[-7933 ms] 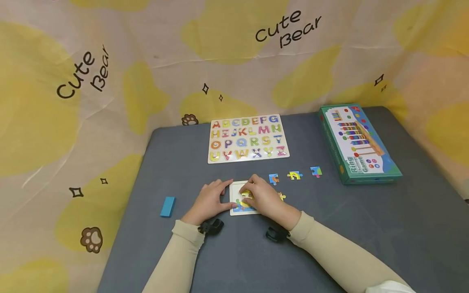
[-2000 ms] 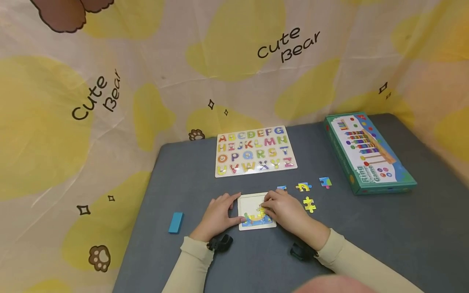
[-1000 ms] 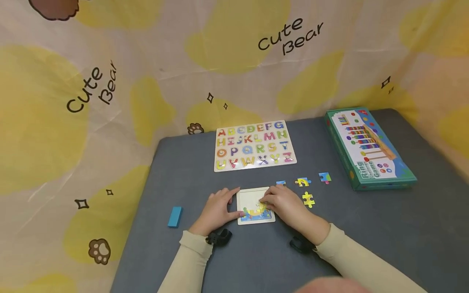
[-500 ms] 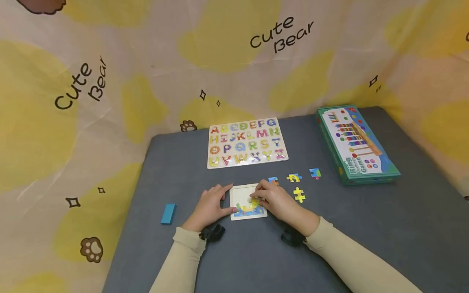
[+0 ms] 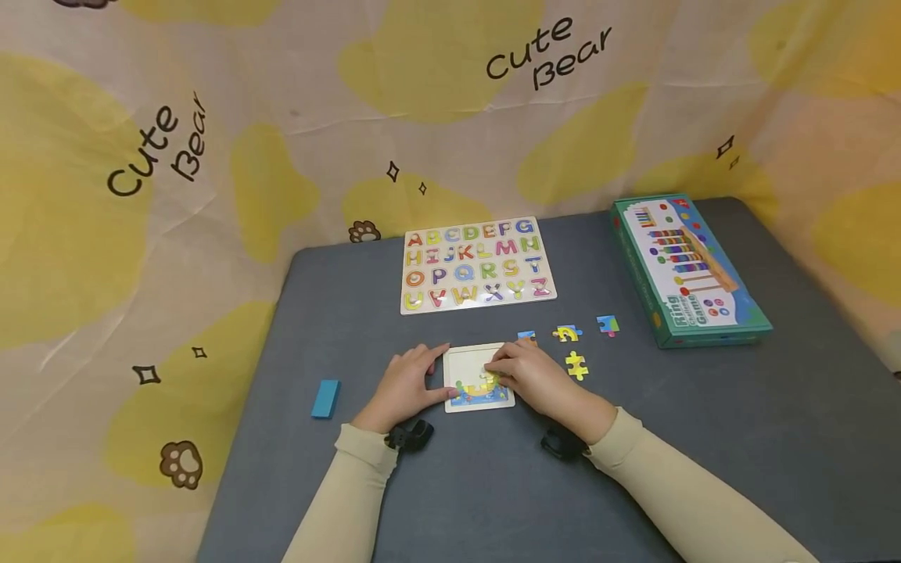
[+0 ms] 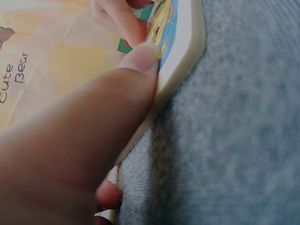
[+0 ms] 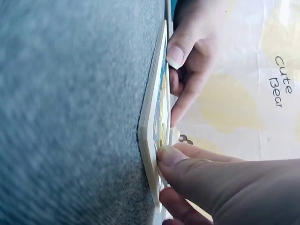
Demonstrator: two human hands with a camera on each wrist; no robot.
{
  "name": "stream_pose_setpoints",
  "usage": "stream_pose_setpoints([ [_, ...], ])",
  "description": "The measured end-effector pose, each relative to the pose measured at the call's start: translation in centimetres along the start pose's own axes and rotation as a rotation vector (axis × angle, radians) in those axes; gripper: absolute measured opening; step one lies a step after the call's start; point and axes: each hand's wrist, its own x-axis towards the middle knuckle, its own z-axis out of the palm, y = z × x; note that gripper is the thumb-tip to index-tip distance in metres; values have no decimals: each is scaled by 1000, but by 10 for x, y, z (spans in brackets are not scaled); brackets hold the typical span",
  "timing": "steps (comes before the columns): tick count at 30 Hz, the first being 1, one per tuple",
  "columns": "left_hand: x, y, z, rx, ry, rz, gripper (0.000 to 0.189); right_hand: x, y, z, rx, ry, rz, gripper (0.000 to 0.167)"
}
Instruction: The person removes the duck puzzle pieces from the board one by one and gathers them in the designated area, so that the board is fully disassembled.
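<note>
In the head view a small wooden puzzle tray (image 5: 464, 362) lies flat on the table, its lower part filled with blue and yellow pieces. My left hand (image 5: 403, 386) is at the tray's left side, forefinger by the upper corner and thumb over the lower left edge. The left wrist view shows that thumb (image 6: 140, 58) stretched out across the rim. With thumb and fingers my right hand (image 5: 538, 379) pinches a yellow puzzle piece (image 5: 488, 378) low over the right half of the tray. Its fingers hide part of the piece and the tray's right edge.
Loose jigsaw pieces lie right of the tray: a yellow one (image 5: 576, 365), a yellow-and-blue one (image 5: 567, 333), a blue-green one (image 5: 608, 325), and a partly hidden one (image 5: 526, 336). Behind stand an alphabet board (image 5: 479, 266) and a green box (image 5: 693, 270); a blue block (image 5: 325, 399) sits left.
The right hand has shifted from the tray's middle to its right side, adjusting a yellow piece there. A loose yellow piece now shows farther right on the table. The left hand stays put.
</note>
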Motion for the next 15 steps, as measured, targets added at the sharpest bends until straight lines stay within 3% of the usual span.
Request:
stream_pose_setpoints([
  [15,0,4,-2,-1,-2,0,85,-1,0,-3,81,7,-7,34],
])
